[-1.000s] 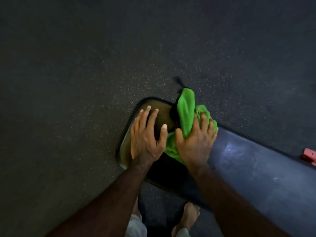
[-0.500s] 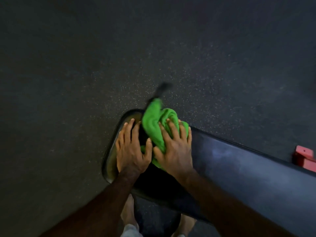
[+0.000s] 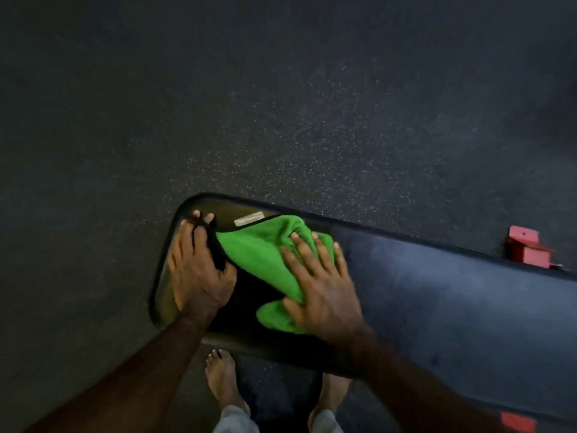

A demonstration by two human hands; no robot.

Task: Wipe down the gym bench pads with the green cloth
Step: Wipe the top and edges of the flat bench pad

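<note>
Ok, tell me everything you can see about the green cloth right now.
The green cloth is a bright green, soft, fuzzy fabric, microfibre by the look of it, crumpled and partly spread on the rounded end of the dark bench pad. A pale tag sits at its far edge. The right hand presses flat on top of it, fingers spread. The left hand rests on the pad beside it, at the cloth's left edge, where a dark strip shows.

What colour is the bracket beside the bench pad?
Red bracket, seen in the head view.
</note>
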